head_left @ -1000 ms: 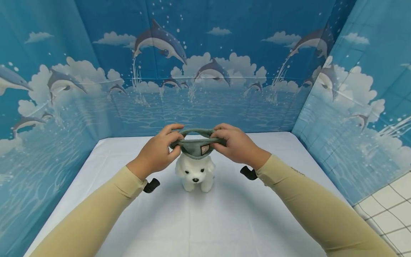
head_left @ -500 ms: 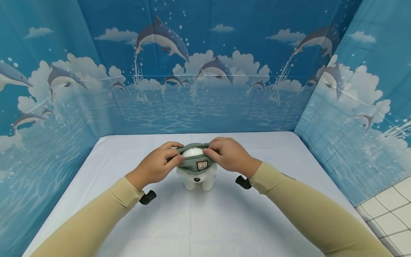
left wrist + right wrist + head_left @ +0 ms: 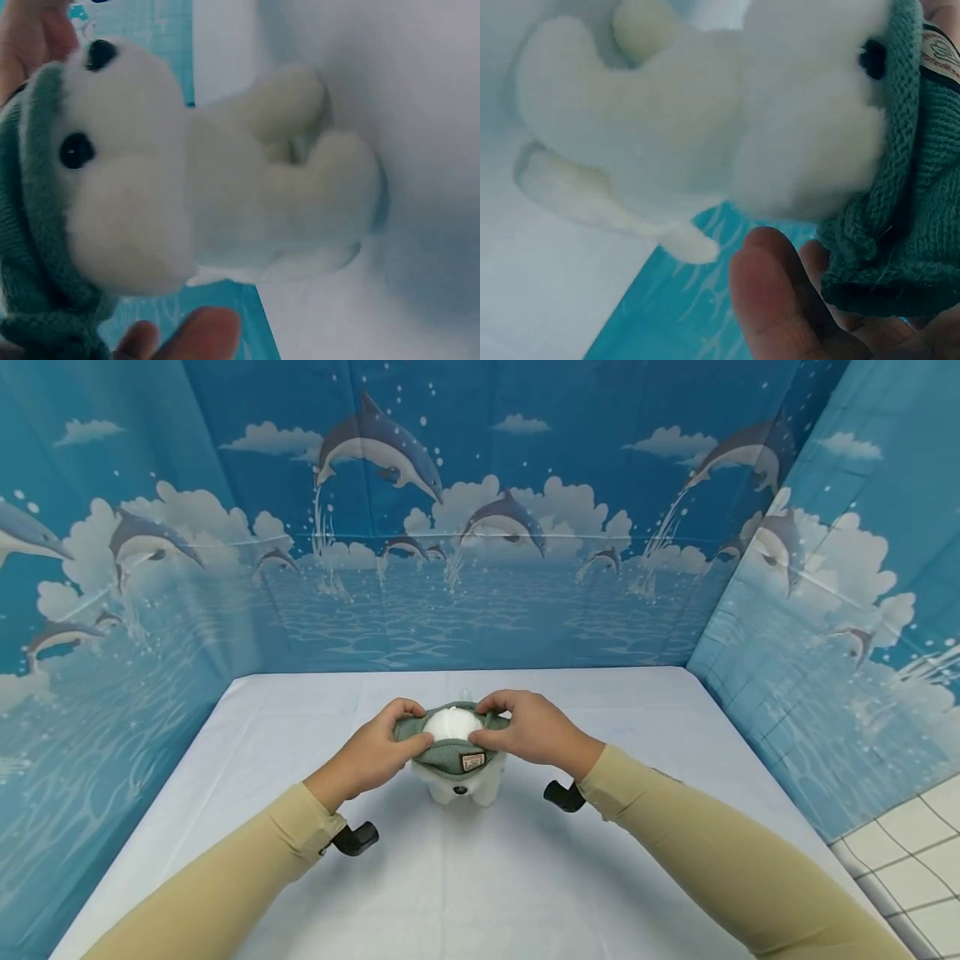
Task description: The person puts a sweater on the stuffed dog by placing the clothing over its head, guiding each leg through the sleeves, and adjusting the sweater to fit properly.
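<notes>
A white plush dog (image 3: 452, 724) stands on the white table, facing me. Around the top of its head sits a small green knitted sweater (image 3: 450, 755) with a label patch on the front; the white crown shows through its opening. My left hand (image 3: 378, 745) pinches the sweater's rim on the left, thumb in front. On the opposite side my right hand (image 3: 528, 727) grips the rim likewise. In the left wrist view the sweater's lower edge (image 3: 41, 195) lies just above the dog's eye (image 3: 76, 151). A sleeve-like opening (image 3: 889, 292) hangs beside my right fingers.
The table (image 3: 450, 885) has a white cover. A blue dolphin-print curtain (image 3: 480, 610) closes it in at the back and both sides. Black wrist mounts (image 3: 356, 838) protrude below my sleeves. Pale tiles (image 3: 918, 852) show at lower right.
Both hands have come down with the sweater from above the dog onto its head. The crown now shows through the opening, and the eyes are covered in the head view.
</notes>
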A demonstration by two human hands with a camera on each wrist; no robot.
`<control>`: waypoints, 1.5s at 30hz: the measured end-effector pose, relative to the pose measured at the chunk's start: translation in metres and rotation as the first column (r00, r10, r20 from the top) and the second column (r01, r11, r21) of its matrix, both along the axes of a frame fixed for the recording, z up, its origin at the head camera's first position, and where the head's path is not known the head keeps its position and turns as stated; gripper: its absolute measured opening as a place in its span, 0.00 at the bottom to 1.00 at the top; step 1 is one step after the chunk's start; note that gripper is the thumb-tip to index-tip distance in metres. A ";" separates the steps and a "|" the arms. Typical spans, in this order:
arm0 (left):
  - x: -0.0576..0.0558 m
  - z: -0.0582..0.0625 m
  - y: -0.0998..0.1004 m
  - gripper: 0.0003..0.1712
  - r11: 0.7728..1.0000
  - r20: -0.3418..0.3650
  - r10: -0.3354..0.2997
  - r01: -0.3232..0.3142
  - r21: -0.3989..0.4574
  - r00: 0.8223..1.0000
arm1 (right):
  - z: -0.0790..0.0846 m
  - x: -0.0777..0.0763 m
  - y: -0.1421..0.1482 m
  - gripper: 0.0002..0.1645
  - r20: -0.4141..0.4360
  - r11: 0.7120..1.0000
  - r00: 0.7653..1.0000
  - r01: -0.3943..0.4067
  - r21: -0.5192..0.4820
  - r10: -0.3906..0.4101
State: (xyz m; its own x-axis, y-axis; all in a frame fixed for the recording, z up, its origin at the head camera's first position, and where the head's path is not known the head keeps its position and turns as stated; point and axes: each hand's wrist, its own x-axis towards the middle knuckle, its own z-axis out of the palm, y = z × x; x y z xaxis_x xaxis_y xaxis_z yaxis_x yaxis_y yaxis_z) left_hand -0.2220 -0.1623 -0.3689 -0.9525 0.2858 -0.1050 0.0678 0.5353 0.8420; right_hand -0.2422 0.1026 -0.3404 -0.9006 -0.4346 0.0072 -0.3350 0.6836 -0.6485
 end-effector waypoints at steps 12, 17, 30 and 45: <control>0.003 -0.008 0.008 0.29 0.976 0.248 -0.019 -0.036 0.216 0.969 | -0.015 0.002 0.005 0.41 0.269 0.997 0.963 0.018 -0.072 0.002; 0.004 -0.012 0.010 0.29 0.964 0.234 -0.010 -0.052 0.260 0.972 | -0.021 0.002 0.005 0.41 0.297 0.984 0.954 0.006 -0.176 0.048; 0.002 -0.022 0.013 0.36 0.933 0.253 0.000 -0.091 0.348 0.967 | -0.033 0.002 0.009 0.46 0.317 0.958 0.947 0.035 -0.283 0.059; 0.009 -0.034 0.027 0.49 0.887 0.283 0.012 -0.141 0.439 0.959 | -0.048 0.013 -0.004 0.58 0.362 0.919 0.932 0.112 -0.379 0.036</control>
State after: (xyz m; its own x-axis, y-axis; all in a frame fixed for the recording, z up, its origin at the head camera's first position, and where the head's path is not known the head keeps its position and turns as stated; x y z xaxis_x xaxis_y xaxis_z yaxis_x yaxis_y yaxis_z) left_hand -0.2132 -0.1350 -0.4029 -0.9280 0.2902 -0.2338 -0.2176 0.0874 0.9721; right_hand -0.2296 0.0987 -0.3880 -0.8899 -0.4289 -0.1551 -0.0115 0.3611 -0.9325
